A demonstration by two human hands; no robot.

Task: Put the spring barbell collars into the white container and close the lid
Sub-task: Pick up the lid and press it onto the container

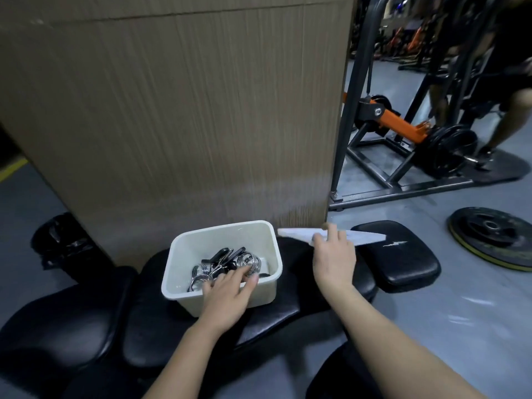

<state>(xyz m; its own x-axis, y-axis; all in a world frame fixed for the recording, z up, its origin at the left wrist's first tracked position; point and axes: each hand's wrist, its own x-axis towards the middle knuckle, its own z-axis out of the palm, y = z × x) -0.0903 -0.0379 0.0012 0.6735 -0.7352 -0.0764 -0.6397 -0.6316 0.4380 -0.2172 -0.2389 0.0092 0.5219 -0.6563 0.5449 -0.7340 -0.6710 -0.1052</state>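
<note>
Nearest the camera, two bare forearms reach over glossy black padded vinyl bench cushions (72, 326), whose rounded edges leave narrow gaps of grey floor between them. The left hand (227, 295) drapes over the near rim of the open white rectangular plastic container (184, 254), fingers loosely spread and dipping inside, their tips touching the pile of shiny coiled steel spring barbell collars with black handles (227, 264) that lies on the container's bottom. The container sits on the cushions, its far wall close to a tall brown ribbed cardboard panel (187, 110) that blocks all room behind it. To the right, the right hand (334, 260) pinches the thin flat white lid (365, 237) near its middle, holding it level in the air, just beside the container's right rim and above a separate small black pad (403, 260). Beyond, open smooth grey floor holds a round black weight plate (495, 237) and a dark steel machine frame with an orange arm (400, 122).
</note>
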